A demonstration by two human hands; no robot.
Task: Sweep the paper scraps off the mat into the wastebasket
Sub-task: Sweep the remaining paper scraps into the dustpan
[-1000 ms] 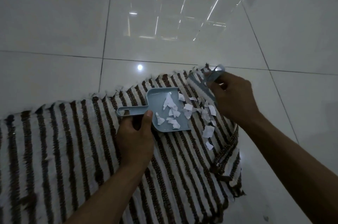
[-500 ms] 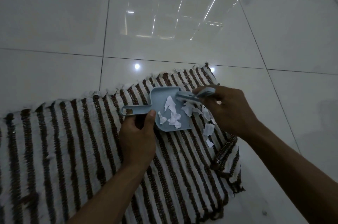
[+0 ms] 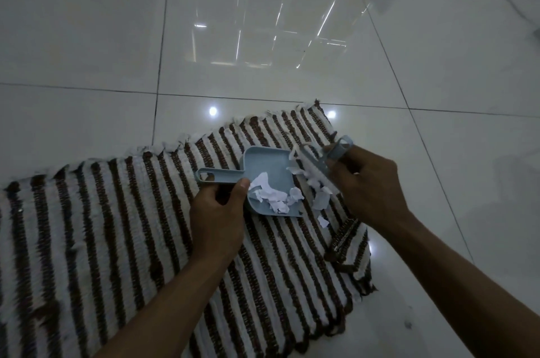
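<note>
On the striped mat (image 3: pixel 117 226), near its far right corner, the left hand (image 3: pixel 217 220) grips the handle of a small pale-blue dustpan (image 3: pixel 270 182), thumb pressed on top, so that the handle runs off to the left and the pan's open lip faces right. Several paper scraps (image 3: pixel 273 196) already lie bunched in the pan's near half. The right hand (image 3: pixel 368 182) is closed around a matching blue hand brush (image 3: pixel 324 158), whose long body slants from the fingers down and left toward the pan's far right corner. What matters for the coming stroke is that the loose scraps (image 3: pixel 320 199) left on the mat lie just beside the lip, in the narrow strip between the pan and the right hand, with one small piece (image 3: pixel 323 221) a little nearer the person. The brush hand is therefore the nearer one, and I judge that a short sweep leftward, across the mat's stripes and straight into the lip, would gather them. No wastebasket shows in this view, so where the pan must be carried afterwards cannot be told.
</note>
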